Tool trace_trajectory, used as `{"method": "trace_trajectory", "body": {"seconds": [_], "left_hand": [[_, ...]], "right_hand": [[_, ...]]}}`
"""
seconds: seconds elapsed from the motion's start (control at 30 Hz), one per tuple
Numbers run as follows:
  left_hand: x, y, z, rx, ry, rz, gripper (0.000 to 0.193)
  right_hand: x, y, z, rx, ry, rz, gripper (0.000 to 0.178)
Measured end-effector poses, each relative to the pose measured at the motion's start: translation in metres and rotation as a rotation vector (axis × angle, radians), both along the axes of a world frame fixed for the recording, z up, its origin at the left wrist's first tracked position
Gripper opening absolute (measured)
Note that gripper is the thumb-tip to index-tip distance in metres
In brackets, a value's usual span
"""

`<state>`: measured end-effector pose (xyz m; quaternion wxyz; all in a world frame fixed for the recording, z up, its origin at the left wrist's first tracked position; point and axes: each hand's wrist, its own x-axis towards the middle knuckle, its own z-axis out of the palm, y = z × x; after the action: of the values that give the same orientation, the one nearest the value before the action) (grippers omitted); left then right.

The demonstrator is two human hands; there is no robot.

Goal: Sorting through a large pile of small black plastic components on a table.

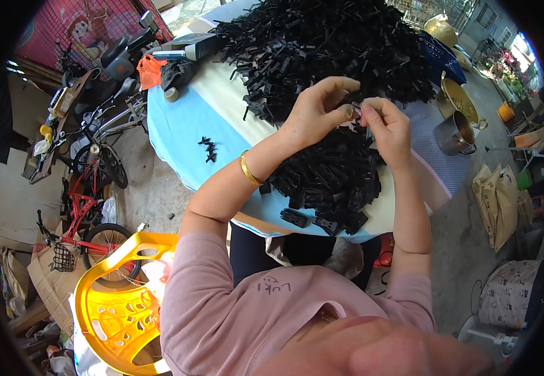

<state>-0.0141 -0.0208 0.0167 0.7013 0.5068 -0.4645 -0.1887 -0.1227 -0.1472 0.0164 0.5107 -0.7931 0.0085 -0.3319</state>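
Above the table, my left hand (319, 113) and my right hand (389, 131) meet fingertip to fingertip. Both are closed in a pinch at a small piece, partly pale, too small and too covered by fingers to name. Behind them rises a big heap of slim black plastic parts (334, 47). Closer to my body, below my hands, lies a second pile of chunkier black plastic pieces (325, 178), a few of them at the table's near edge. A little cluster of small black parts (209, 149) sits apart on the blue cloth, left of my left forearm.
A striped cloth covers the round table (175, 135). At its far left are an orange plastic bag (151, 72) and a tape roll (171, 94). A metal pot (455, 134) and a brass-coloured pan (460, 100) stand at right. A yellow plastic chair (90, 307) and bicycles are at left.
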Motion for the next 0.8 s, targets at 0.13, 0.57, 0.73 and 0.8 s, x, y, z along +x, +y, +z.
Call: {"method": "trace_trajectory", "body": {"seconds": [0.13,0.57,0.73,0.8], "left_hand": [[-0.006,0.0,0.001,-0.013,0.018,0.014,0.028],[-0.003,0.001,0.007,0.09,-0.361,0.319,0.028],[0.014,0.008,0.005,0.216,-0.296,-0.304,0.032],[0.012,0.011,0.007,0.281,-0.553,-0.355,0.026]], "right_hand": [[-0.001,0.0,0.001,-0.006,0.008,-0.008,0.011],[0.003,-0.036,0.004,0.07,0.156,0.042,0.012],[0.012,-0.074,-0.018,-0.279,0.262,-0.339,0.019],[0.019,-0.07,-0.022,-0.504,0.556,-0.47,0.026]]}}
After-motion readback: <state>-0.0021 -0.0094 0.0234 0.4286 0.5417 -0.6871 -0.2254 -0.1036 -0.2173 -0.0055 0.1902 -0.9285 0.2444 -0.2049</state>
